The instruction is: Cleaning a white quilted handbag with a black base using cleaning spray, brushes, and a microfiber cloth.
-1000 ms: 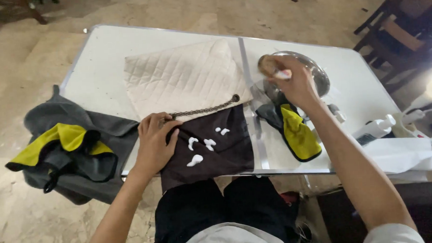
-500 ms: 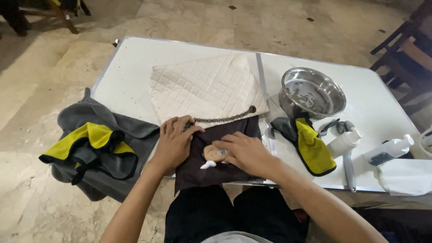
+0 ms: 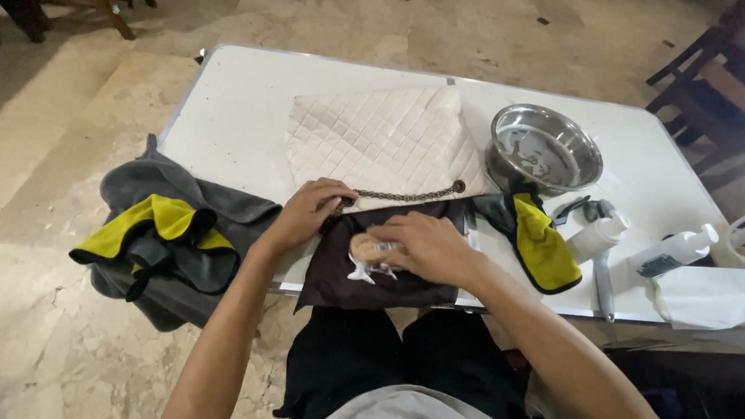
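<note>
Two hands work on a dark brown flap (image 3: 392, 271) at the near edge of the white table (image 3: 235, 123). Curled shut, the right hand (image 3: 429, 247) presses a round tan brush (image 3: 364, 248) into white cream smears (image 3: 367, 272). Beside it, the left hand (image 3: 306, 212) rests closed over the chain (image 3: 405, 196) of a cream quilted bag (image 3: 382, 138). White bottles (image 3: 672, 253) lie at the right, near a steel bowl (image 3: 546, 147) and a yellow-and-grey cloth (image 3: 542, 248).

At frame centre lies matt dark brown cloth (image 3: 392, 276) below a quilted cream bag (image 3: 382, 142) with a metal chain (image 3: 401, 196); upper right, a glossy steel bowl (image 3: 546, 147).
</note>
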